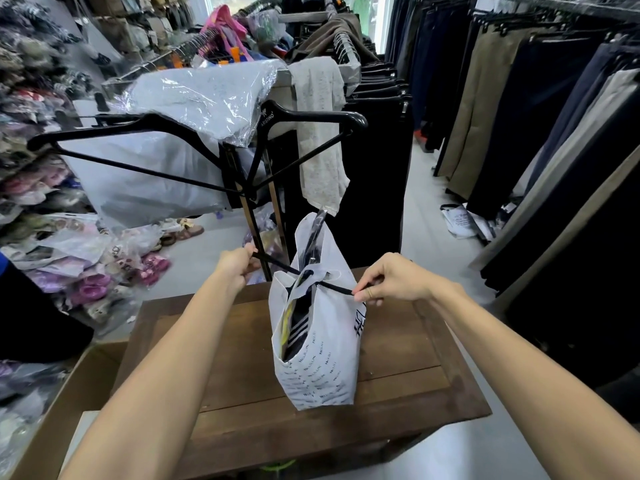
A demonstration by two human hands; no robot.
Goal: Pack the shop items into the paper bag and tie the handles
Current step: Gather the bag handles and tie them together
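Paper bag [317,344] upright on wooden table [408,368], packed. Left hand [237,263] and right hand [394,278] each pinch a black cord handle [337,289], pulled taut. Paper looks thin (tears easily); hold cords, not the rim.

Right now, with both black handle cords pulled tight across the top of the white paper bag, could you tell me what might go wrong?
1. The left hand and right hand pull the black handle cords apart; the white printed paper bag already crumples at the knot and might tear.
2. The bag stands tall and narrow on the brown wooden table, so an uneven pull could tip it.
3. Its near side gapes, showing the dark striped item, which could slip out.
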